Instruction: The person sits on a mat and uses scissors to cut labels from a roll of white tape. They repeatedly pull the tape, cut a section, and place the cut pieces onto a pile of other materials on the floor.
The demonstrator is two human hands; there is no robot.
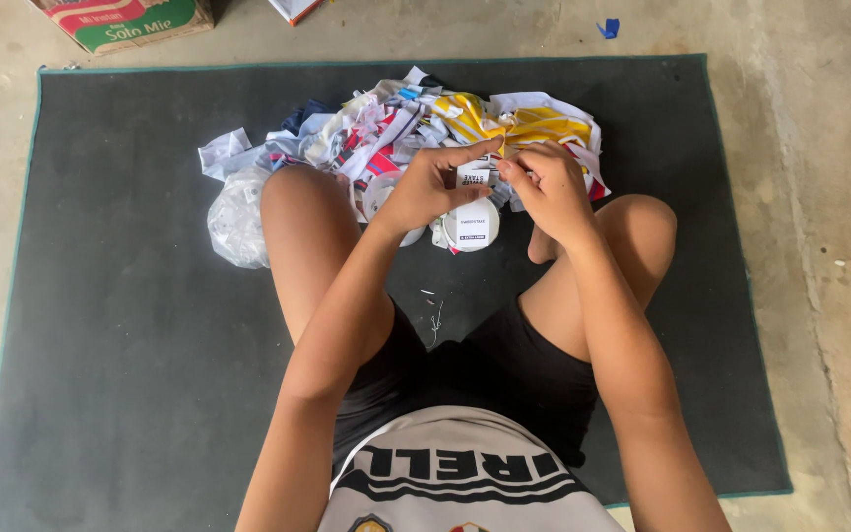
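Pinching at a small white label (pixel 472 177), the fingers (pixel 465 158) of the left hand (pixel 425 189) close on its upper left edge while the fingers of the right hand (pixel 549 187) curl in tight against its right side, both hands grasping the same piece from opposite sides. The label hangs between the two hands with its long axis roughly upright, its lower end just above a round white object (pixel 473 229) that rests on the floor mat (pixel 130 296) between the knees. Both hands are about equally near; the left thumb and forefinger cover the top of the label, so how it is gripped there is hard to make out. Just beyond the hands lies a heap of cut cloth scraps (pixel 416 123), white, yellow, red and blue, touching the raised left knee. A crumpled clear plastic bag (pixel 236 219) sits beside that knee. At the far edge of the mat stands a cardboard box (pixel 125 20), cut off by the frame. A few thin threads (pixel 435 317) lie on the mat nearer the body. The round object is partly hidden by the hands.
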